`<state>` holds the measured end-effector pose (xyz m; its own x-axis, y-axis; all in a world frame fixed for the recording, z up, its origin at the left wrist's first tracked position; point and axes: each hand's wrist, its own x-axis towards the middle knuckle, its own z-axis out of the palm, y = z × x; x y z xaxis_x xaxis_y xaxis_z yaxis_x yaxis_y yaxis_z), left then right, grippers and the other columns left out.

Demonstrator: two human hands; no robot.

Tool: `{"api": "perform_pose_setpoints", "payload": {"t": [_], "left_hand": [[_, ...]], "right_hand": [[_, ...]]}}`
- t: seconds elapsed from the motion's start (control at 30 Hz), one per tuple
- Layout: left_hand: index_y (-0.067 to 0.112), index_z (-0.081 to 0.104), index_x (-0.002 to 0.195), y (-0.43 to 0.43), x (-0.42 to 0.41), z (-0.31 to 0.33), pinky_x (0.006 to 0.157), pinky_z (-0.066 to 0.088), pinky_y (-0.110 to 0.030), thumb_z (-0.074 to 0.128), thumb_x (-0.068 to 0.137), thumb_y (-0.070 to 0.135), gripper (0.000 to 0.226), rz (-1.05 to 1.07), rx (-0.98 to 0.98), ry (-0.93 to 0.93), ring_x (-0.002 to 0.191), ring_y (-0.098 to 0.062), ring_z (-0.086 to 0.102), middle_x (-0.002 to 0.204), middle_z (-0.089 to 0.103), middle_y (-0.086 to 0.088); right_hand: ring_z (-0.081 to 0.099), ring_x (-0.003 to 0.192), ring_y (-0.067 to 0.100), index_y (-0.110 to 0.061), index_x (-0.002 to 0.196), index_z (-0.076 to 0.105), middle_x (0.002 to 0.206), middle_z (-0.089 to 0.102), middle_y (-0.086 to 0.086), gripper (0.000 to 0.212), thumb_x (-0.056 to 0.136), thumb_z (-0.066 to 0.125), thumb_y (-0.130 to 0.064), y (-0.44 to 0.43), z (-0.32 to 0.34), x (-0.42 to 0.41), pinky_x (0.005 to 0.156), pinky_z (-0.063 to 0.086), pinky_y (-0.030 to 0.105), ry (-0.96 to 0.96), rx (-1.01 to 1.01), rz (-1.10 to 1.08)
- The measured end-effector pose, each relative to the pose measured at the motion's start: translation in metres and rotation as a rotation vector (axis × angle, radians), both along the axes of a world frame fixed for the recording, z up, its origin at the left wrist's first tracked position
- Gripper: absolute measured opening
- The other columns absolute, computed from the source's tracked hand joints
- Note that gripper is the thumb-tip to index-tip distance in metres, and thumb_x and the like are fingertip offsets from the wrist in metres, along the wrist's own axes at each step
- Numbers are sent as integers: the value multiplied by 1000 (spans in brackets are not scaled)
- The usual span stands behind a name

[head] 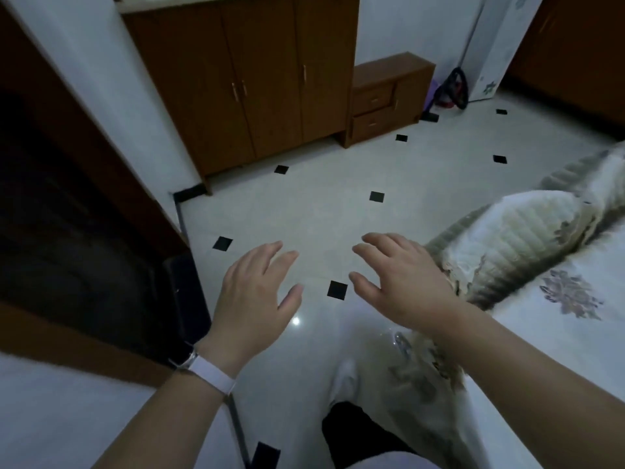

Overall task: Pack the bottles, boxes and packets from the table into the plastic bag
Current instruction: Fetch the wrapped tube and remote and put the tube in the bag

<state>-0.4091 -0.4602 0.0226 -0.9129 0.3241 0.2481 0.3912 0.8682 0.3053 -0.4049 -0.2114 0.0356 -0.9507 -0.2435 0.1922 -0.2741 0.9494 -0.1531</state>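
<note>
My left hand (pixel 252 296) is stretched out over the tiled floor, palm down, fingers relaxed and holding nothing; a pale watch strap is on its wrist. My right hand (pixel 395 282) hovers beside it, fingers spread and slightly bent, also holding nothing. No table, bottles, boxes, packets or plastic bag are in view.
A bed with a pale flowered cover (pixel 571 299) and a pillow (pixel 514 231) fills the right side. A brown wardrobe (pixel 243 79) and a small drawer unit (pixel 385 99) stand at the far wall. A dark doorway (pixel 61 231) opens at the left. The floor (pixel 311 211) is pale tile with black squares.
</note>
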Motion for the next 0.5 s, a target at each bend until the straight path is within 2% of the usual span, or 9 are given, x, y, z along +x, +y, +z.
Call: {"api": "perform_pose_setpoints", "payload": {"t": [0.1,0.23,0.4,0.5], "left_hand": [[20,56,135,-4,-50,-4,105,31,-37,50,89,45,53,42,-44,-22,129,-23,46,140,52,-4],[20,56,135,3,-127,6,105,36,-43,47,90,48,54,59,-83,-50,129,-24,47,140,52,-4],[20,56,135,36,-229,29,105,35,-42,47,90,47,53,16,-116,4,129,-24,46,140,52,-4],[20,56,135,58,-275,34,104,36,-43,48,90,45,52,-12,-101,20,128,-25,46,140,53,-5]], "right_hand": [[56,116,28,-17,117,63,125,62,4,49,88,42,-51,-7,-16,-61,95,44,40,5,-45,27],[55,119,30,-17,118,63,127,61,5,51,89,40,-52,-3,-23,-142,98,43,41,-63,-105,46],[59,113,30,-15,115,65,124,64,7,53,87,39,-52,32,-1,-235,95,46,42,-11,-115,2],[53,122,28,-18,123,61,132,59,6,55,89,37,-54,57,14,-280,100,41,42,-40,-86,-11]]}}
